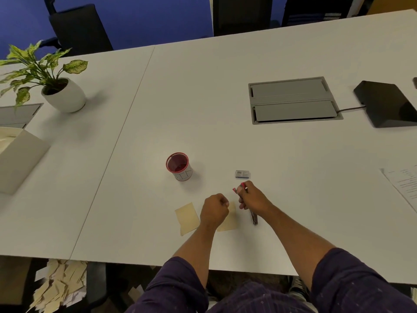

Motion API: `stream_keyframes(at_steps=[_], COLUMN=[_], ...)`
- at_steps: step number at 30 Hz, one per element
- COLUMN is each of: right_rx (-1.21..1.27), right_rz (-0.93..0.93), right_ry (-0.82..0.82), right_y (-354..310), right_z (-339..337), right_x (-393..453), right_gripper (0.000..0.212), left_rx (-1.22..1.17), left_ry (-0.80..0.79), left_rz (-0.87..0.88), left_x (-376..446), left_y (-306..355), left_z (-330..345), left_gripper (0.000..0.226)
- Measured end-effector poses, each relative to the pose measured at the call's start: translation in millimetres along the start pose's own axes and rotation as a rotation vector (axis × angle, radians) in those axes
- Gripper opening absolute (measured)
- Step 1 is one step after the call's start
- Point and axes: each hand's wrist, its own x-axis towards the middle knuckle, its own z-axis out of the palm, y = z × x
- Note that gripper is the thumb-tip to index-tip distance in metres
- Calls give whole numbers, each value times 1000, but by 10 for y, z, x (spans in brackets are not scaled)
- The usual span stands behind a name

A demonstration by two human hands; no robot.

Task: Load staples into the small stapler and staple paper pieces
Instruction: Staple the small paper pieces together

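My right hand (pixel 251 197) grips a small stapler (pixel 253 216) with pink ends; it hangs swung open, a pink tip above my fingers and the metal part below them. My left hand (pixel 214 208) is curled just left of it, fingertips together; whether it pinches anything is too small to tell. Two tan paper pieces lie on the white table: one (pixel 187 218) left of my left hand, the other (pixel 229 222) partly hidden under it. A small staple box (pixel 242 174) lies just beyond my right hand.
A red-rimmed cup (pixel 179 166) stands to the left of the box. A potted plant (pixel 64 94) is far left, a grey cable hatch (pixel 293 100) and black device (pixel 388 105) far right. Printed sheets (pixel 404 184) lie at the right edge. Paper scraps (pixel 58 285) litter the floor.
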Motion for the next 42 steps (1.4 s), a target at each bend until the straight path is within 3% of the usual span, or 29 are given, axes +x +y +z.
stream_keyframes(at_steps=[4,7,11,24,30,37,42], right_rx=[-89,-297,-582,-1121,-1110,-1123,-939], right_rz=[-25,-56,-70,-191,-152,-121,-57], right_ry=[-20,-7,16,-115,-107,-150,-145], right_y=[46,85,134,184,134,127,131], right_z=[56,109,200,413,436,430,348], right_x=[49,99,120,182,215,233,225], right_gripper=[43,53,40,28,29,26,23], left_rx=[141,230,341,530,504,529,300], left_ry=[-14,-30,-51,-54,-30,-29,-92], left_rz=[13,39,97,182,173,148,53], left_x=[-32,-14,18,52,91,160,206], left_y=[-115,-166,-214,-342,-380,-407,-407], left_z=[-29,4,64,198,266,312,230], left_gripper=[30,41,55,43,46,29,20])
